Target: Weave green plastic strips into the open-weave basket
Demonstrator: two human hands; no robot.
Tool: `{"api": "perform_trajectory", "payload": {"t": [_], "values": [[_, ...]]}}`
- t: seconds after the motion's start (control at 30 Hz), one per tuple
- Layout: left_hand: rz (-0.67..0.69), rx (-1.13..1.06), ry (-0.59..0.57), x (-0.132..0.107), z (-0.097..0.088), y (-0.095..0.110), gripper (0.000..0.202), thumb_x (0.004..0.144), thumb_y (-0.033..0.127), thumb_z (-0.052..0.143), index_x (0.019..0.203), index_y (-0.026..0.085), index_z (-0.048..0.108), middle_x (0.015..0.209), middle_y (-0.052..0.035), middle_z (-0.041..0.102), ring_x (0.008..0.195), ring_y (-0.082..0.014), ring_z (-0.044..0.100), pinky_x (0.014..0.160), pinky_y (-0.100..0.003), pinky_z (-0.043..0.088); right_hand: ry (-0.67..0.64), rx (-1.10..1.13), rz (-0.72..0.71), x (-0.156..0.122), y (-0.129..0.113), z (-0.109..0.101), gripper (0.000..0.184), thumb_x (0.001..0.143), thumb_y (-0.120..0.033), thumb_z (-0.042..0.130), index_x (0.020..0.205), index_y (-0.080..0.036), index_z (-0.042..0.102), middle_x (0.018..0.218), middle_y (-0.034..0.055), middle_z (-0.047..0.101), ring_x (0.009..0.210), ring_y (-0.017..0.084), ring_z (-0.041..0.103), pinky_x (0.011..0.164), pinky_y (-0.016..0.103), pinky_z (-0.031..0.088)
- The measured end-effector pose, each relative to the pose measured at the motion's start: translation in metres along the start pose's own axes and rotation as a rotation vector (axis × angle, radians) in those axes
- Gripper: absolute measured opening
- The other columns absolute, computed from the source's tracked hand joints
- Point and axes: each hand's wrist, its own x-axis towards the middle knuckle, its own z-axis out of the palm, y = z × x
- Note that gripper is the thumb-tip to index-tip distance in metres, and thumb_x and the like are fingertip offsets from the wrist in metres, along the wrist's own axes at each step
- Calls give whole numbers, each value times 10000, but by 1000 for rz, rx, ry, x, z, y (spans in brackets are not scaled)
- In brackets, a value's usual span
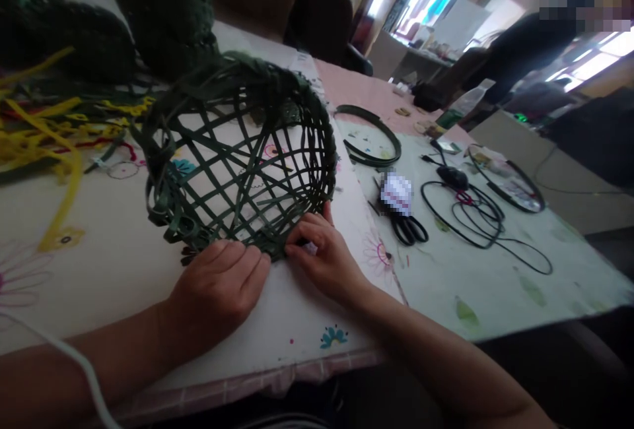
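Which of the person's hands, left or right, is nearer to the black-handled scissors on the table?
Right. The right hand, on the green woven basket, lies left of the scissors, not touching them; the left hand lies farther left, beyond the right hand.

The left forearm (84,366) serves as the landmark here: it is bare from the frame's lower left corner to the left hand (215,290), with no sleeve showing along it. A thin white cable (64,350) with a smooth, round sheath lies across it on the elbow side of that hand, curving down to the bottom edge. To its right, the right forearm (446,366) and right hand (324,261) are just as bare. The fingers (238,259) look slim, with short nails, though the dim light softens the detail.
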Motion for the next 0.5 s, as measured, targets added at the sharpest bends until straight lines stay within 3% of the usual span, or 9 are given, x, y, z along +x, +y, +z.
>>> {"api": "perform_trajectory", "payload": {"t": [0.17,0.37,0.5], "values": [[-14,-46,-25,-2,-1,2,141,914,85,568,833,116,679,665,-40,566,674,-213,467,657,-380,381,-53,-109,-54,-1,-1,3,204,840,-85,624,682,-215,610,772,-26,540,896,165,572,1206,517,138],[-81,-109,-53,1,0,0,268,895,70,577,655,190,575,605,-14,482,653,-209,423,653,-379,356,-69,-189,-175,0,0,3,245,896,-108,575,685,-225,622,766,-24,558,912,167,560,1210,488,118],[-76,-144,-54,1,1,0,241,883,52,577,682,183,599,614,-14,494,661,-209,425,665,-380,361,-159,-222,-197,6,0,2,231,894,-125,589,691,-229,626,756,-27,583,915,172,556,1175,448,192]]}}
